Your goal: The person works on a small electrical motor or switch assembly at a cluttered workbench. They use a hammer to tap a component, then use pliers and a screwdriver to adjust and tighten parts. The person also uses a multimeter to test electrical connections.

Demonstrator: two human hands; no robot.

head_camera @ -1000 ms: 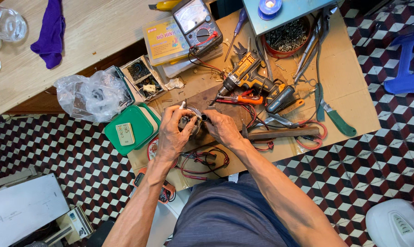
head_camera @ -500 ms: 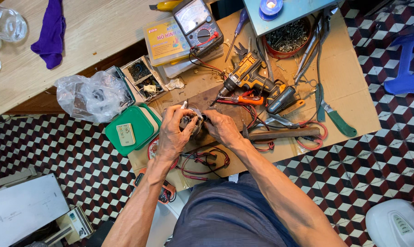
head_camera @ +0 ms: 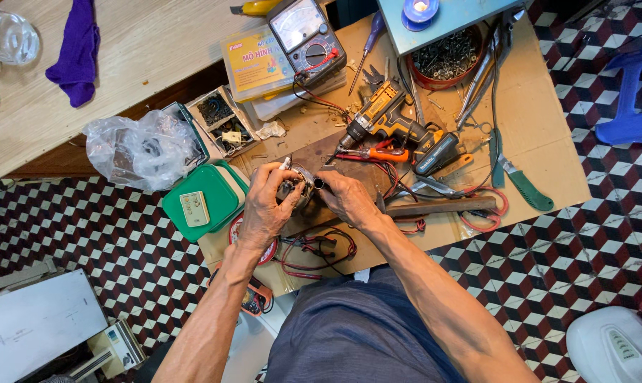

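Cordless drill (head_camera: 388, 120) sits around 1 o'clock on the bench (head_camera: 541, 128), multimeter (head_camera: 305, 32) at 12, tub of screws (head_camera: 445, 60) up by 1. Green box (head_camera: 202, 202) and plastic bag (head_camera: 140, 149) out at 9–10, purple rag (head_camera: 76, 50) at 11, green-handled saw (head_camera: 523, 184) at 3.

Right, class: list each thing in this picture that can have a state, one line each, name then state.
Left hand: gripping the round metal part.
Right hand: pressed against the part's other side.
Round metal part: held between both hands, above the table.
Cordless drill: lying on its side.
Green box: lid shut.
Compartment box: open.
Plastic bag: crumpled.
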